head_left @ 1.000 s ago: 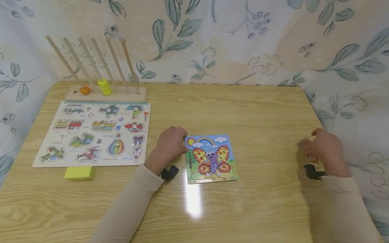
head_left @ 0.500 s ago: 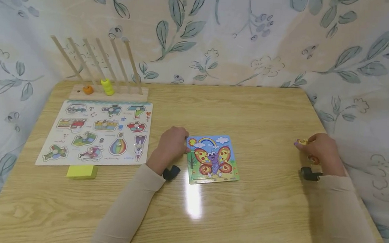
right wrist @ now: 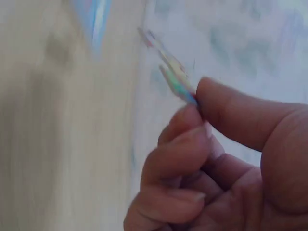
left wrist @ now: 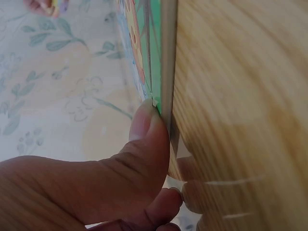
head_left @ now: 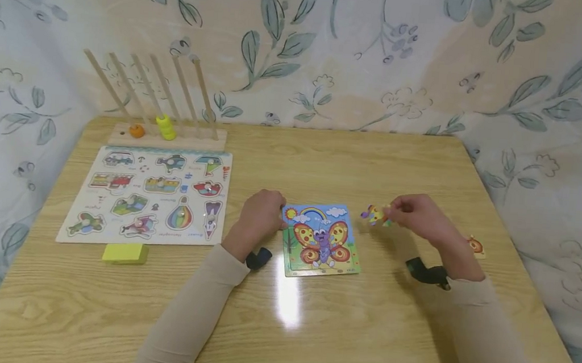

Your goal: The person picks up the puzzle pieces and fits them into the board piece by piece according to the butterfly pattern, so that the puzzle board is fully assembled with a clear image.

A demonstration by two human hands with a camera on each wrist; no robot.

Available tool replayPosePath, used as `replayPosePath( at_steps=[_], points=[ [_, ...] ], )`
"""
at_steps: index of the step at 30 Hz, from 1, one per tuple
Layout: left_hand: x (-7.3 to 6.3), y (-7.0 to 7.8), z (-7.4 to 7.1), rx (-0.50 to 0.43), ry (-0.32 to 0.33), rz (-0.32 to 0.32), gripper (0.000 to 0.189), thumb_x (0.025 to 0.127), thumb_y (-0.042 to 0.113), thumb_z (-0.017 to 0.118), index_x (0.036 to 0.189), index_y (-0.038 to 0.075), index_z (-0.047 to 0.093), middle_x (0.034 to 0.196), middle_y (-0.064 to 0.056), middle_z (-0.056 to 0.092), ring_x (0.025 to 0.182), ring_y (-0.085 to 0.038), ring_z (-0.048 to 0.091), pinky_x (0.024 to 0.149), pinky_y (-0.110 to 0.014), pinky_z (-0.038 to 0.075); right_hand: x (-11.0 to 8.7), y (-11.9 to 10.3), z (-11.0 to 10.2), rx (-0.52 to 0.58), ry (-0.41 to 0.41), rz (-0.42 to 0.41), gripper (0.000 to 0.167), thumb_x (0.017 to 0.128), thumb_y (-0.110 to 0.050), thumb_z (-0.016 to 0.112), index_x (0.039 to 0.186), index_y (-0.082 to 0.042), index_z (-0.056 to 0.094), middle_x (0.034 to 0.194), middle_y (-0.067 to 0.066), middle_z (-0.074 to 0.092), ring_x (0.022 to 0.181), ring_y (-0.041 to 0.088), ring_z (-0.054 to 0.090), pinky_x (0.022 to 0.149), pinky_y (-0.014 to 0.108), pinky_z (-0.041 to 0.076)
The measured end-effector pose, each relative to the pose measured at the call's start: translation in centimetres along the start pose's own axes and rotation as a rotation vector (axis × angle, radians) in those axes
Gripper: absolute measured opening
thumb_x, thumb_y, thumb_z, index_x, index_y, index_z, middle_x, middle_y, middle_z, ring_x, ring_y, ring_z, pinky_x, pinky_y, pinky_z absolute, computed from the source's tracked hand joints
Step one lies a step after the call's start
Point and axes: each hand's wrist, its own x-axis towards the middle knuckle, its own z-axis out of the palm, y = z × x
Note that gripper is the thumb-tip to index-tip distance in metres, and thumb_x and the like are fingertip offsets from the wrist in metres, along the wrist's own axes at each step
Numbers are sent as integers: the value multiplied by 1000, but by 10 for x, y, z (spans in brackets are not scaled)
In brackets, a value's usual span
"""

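A square butterfly puzzle board [head_left: 321, 241] lies on the table in the middle of the head view. My left hand [head_left: 261, 216] grips it at its upper left corner. The left wrist view shows the thumb [left wrist: 149, 132] against the board's edge [left wrist: 166, 62], with the other fingers partly hidden below. To the right of the board, my right hand [head_left: 416, 217] pinches a small flat multicoloured puzzle piece [head_left: 374, 215] between thumb and forefinger, above the table. In the right wrist view this piece [right wrist: 175, 72] appears nearly edge-on and blurred.
Another puzzle piece [head_left: 477, 247] with an orange swirl lies near the table's right edge. At left are a vehicle peg puzzle [head_left: 130, 231], a yellow block [head_left: 124, 253] and a wooden rack with upright rods [head_left: 192, 138]. A patterned cloth [head_left: 332, 53] hangs behind the table.
My right hand has picked up the multicoloured puzzle piece at the right edge and carried it left, towards the board. Another piece there has come into fuller view. The left hand stays at the board's corner.
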Motion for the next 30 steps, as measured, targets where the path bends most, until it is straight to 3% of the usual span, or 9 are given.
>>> replayPosePath(
  at_steps=[3,5,11,16,30],
  points=[
    [-1,0,1,12,-11,4,45,76,32,82,113,10,69,110,-5,68,100,-24,63,83,-39,52,7,-18,30,57,-115,-34,27,95,-28,60,84,-4,64,77,8,61,66,15,48,60,29,42],
    [-1,0,2,20,-12,5,47,76,33,81,115,10,68,114,-5,67,104,-26,62,85,-40,52,12,-24,46,53,-145,-24,26,94,-27,62,81,-4,64,72,6,58,62,14,45,56,27,39],
    [-2,2,2,22,-25,-8,43,76,32,81,111,10,69,106,-4,68,97,-23,62,81,-39,52,17,-24,71,-77,-109,49,28,90,-30,65,75,-6,64,65,-1,53,61,15,44,55,27,35],
    [-1,0,-1,20,-4,3,38,75,32,82,105,10,71,101,-4,68,91,-22,62,77,-38,52,17,-27,80,-143,-68,27,30,89,-30,65,70,-9,60,63,-2,52,60,15,45,56,28,35],
    [-3,2,-2,7,4,1,45,75,31,82,114,11,70,108,-7,69,99,-25,64,80,-40,53,14,-30,81,-216,-62,21,28,90,-30,63,72,-9,59,66,1,55,60,16,48,57,28,37]
  ],
)
